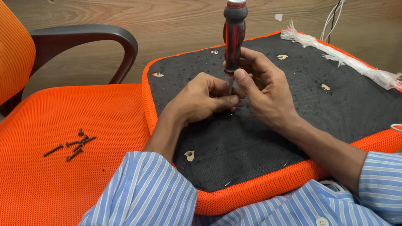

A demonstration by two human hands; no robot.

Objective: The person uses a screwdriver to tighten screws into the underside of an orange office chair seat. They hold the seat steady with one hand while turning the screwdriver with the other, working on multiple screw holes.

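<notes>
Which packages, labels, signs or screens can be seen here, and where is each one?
None are in view. The left hand and right hand hold a red-and-black screwdriver upright on the black underside of an orange seat cushion; dark screws lie on the orange chair.

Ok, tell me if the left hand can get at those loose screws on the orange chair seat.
Probably yes. The screws lie bare on the chair seat, nothing covering them, on the left hand side. That hand would first have to let go of the screwdriver shaft.
</notes>
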